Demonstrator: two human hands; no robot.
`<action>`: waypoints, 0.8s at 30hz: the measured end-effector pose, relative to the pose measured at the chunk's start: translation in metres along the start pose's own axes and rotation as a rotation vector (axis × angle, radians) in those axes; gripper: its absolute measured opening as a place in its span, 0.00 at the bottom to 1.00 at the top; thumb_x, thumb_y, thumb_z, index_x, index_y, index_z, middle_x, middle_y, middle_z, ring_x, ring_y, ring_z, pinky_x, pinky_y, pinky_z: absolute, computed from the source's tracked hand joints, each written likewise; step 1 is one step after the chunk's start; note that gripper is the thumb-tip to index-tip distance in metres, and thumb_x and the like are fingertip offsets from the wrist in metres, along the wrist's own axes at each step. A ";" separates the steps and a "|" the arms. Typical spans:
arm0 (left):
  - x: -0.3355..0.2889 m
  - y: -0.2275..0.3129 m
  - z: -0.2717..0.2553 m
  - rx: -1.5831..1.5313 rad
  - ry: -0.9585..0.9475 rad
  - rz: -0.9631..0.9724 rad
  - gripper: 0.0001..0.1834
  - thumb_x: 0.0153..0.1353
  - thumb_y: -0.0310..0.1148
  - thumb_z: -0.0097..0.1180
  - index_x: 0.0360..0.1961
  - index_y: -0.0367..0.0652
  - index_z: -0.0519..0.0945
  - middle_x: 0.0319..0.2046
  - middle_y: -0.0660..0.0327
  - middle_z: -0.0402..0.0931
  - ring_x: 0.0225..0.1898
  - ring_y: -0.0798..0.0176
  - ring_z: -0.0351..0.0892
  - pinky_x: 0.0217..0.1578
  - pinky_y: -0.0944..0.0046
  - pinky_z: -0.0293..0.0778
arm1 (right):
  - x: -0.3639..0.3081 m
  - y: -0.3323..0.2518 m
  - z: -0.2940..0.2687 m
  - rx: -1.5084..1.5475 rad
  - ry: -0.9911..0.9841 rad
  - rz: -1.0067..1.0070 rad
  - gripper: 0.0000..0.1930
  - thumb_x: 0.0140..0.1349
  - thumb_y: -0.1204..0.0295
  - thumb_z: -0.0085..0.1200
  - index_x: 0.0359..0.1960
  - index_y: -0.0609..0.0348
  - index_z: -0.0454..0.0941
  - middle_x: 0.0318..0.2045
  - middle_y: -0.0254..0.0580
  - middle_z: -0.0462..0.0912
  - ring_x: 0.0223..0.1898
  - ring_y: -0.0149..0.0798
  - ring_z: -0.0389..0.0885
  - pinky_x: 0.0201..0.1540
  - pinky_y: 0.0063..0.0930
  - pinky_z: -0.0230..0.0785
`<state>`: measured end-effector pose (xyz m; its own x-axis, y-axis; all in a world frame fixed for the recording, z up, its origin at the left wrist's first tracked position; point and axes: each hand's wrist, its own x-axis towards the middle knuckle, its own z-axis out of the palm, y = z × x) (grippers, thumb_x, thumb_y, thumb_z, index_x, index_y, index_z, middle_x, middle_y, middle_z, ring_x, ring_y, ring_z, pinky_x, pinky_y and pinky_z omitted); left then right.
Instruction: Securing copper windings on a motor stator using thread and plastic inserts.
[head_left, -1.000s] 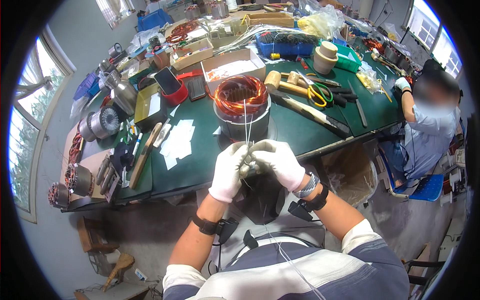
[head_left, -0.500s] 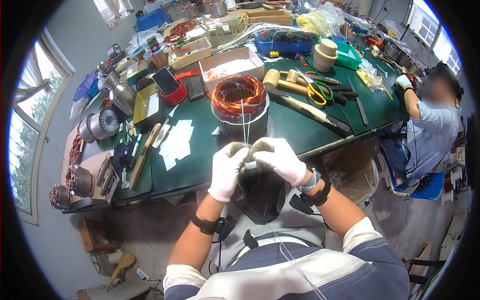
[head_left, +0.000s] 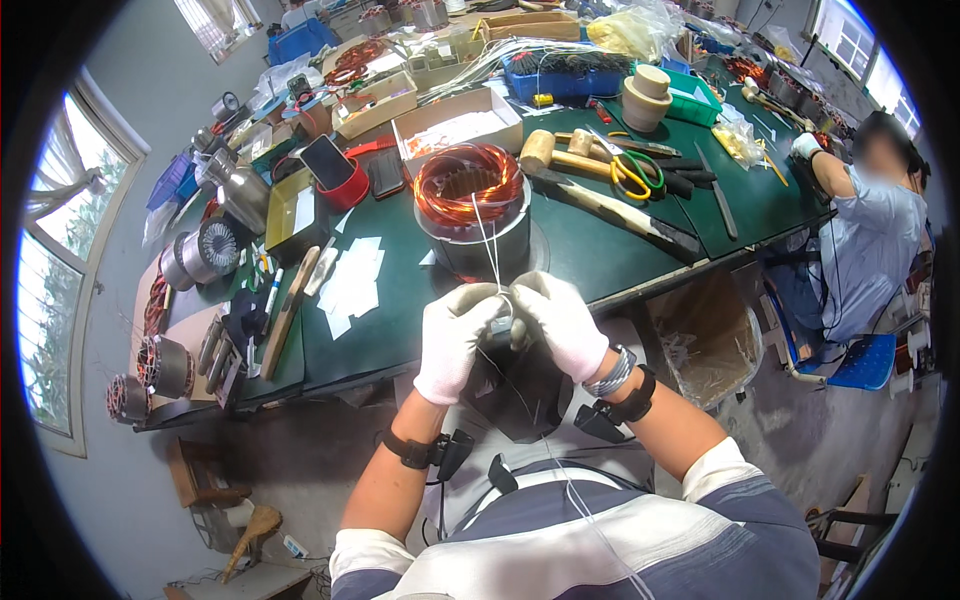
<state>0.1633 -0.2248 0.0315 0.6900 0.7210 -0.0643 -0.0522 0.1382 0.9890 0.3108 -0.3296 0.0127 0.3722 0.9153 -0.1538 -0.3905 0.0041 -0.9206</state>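
While we bend over the near edge of the green table (head_left: 590,262), our gloved left hand (head_left: 456,338) and right hand (head_left: 562,325) meet fingertip to fingertip, each pinched closed on the white cord (head_left: 496,268). From between our fingertips, two strands run forward and up to the near side of the copper coil (head_left: 440,205), which sits on top of the grey cylindrical core (head_left: 458,252). So the coil lies just ahead of our grip, apart from both hands, and only the cord links them. Which strand each of us holds in the left or right fingers we cannot tell, since the gloves hide it. Beyond our right hand lie a wooden mallet (head_left: 537,151) and scissors (head_left: 650,172); ahead of our left are white paper pieces (head_left: 352,285).
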 end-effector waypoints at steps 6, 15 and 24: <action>0.001 -0.010 0.006 0.162 0.054 0.231 0.08 0.72 0.30 0.63 0.46 0.35 0.87 0.32 0.69 0.83 0.29 0.79 0.73 0.31 0.75 0.67 | -0.008 0.009 0.006 0.313 -0.108 0.181 0.12 0.80 0.66 0.52 0.53 0.62 0.78 0.36 0.34 0.82 0.30 0.29 0.85 0.32 0.27 0.80; -0.006 -0.007 0.000 -0.010 -0.046 0.014 0.11 0.76 0.35 0.58 0.46 0.37 0.84 0.29 0.70 0.78 0.26 0.79 0.70 0.28 0.75 0.64 | -0.018 -0.002 0.021 -1.004 0.301 -0.979 0.09 0.60 0.73 0.66 0.40 0.59 0.82 0.37 0.47 0.82 0.37 0.51 0.86 0.38 0.42 0.79; -0.038 0.001 0.009 -0.130 -0.134 -0.120 0.18 0.79 0.43 0.55 0.50 0.36 0.81 0.30 0.69 0.75 0.26 0.78 0.68 0.28 0.75 0.63 | -0.062 0.007 0.014 -0.785 0.080 -0.851 0.05 0.56 0.78 0.64 0.33 0.57 0.81 0.31 0.47 0.80 0.30 0.52 0.84 0.35 0.40 0.78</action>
<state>0.1436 -0.2589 0.0359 0.7860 0.5987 -0.1539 -0.0502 0.3100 0.9494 0.2735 -0.3810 0.0208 0.3262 0.7087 0.6256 0.6308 0.3297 -0.7024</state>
